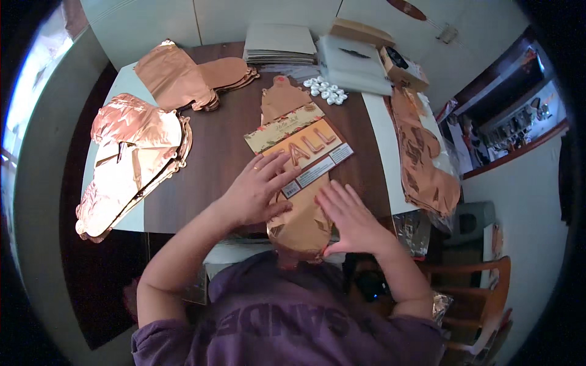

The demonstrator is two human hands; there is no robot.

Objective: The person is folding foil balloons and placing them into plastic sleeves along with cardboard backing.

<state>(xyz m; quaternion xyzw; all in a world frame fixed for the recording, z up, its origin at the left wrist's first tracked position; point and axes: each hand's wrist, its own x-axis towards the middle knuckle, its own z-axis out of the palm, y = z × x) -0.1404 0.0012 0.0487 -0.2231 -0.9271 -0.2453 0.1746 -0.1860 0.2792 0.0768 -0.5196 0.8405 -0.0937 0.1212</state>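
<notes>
Left hand (253,190) spread over orange, leaf-printed card (314,143); right hand (353,219) splayed, touching creased copper foil (299,224).

A card (329,141) lies across a foil piece (299,222), partly under my left hand (259,189); my right hand (353,219) touches the foil piece's right edge. Left of both, two foil stacks (137,161); right, a third stack (424,155); ahead, flat sheets (279,46).

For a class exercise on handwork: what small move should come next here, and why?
Perhaps the right hand should fold the copper-coloured foil's near end up toward the printed card while the left hand steadies the card. The foil extends past the card on the near side, the right hand lies at its edge there, and the left hand lies partly over the card.
</notes>
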